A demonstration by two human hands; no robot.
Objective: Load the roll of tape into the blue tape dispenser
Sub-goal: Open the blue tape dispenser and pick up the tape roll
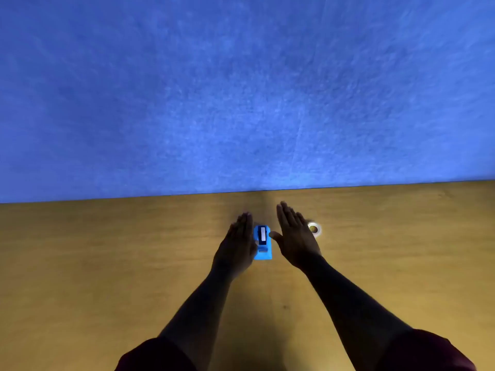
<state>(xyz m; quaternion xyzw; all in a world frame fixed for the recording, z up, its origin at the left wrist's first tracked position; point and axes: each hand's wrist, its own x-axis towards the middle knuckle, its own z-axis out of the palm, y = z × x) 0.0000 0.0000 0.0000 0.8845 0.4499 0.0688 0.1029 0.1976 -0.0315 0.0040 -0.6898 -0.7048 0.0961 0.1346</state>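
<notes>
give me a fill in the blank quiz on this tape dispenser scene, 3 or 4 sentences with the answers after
1. The blue tape dispenser stands on the wooden table between the person's two ____.
2. The roll of tape lies just beyond the ____ hand.
3. The fingers of the left hand are ____, not curled.
4. Behind the table, the backdrop is coloured ____.

Missing words: hands; right; straight; blue
</notes>
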